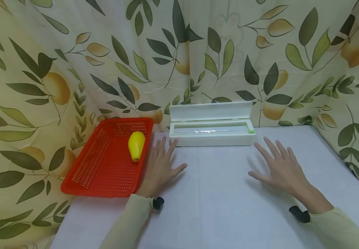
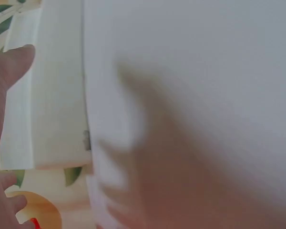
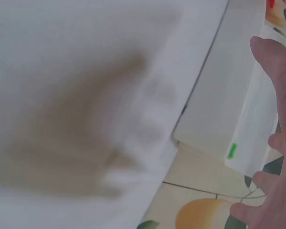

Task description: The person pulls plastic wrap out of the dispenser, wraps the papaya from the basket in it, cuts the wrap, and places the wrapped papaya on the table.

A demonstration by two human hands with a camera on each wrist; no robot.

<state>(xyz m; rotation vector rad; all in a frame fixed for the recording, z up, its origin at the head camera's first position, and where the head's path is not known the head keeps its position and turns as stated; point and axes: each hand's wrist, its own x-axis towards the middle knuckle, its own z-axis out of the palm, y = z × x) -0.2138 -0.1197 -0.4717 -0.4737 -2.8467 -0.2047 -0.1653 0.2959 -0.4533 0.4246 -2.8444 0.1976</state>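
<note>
Both hands are held over the table with fingers spread, holding nothing. My left hand [image 1: 160, 167] is beside the right edge of a red plastic basket [image 1: 104, 190], its fingertips near the left end of a long white box [image 1: 212, 140]. My right hand [image 1: 280, 167] is in front of the box's right end. The box's lid [image 1: 210, 111] stands raised at the back, and a clear film roll [image 1: 210, 130] shows inside. A green tab [image 1: 251, 131] marks its right end. In the basket lies a yellow, pear-shaped fruit or vegetable [image 1: 136, 145], near the right wall.
A white cloth [image 1: 217, 200] covers the table. Behind and to the left hangs a curtain [image 1: 154, 86] printed with leaves and fruit, close to the backs of the basket and the box. The table's right edge [image 1: 344, 159] slants toward the front.
</note>
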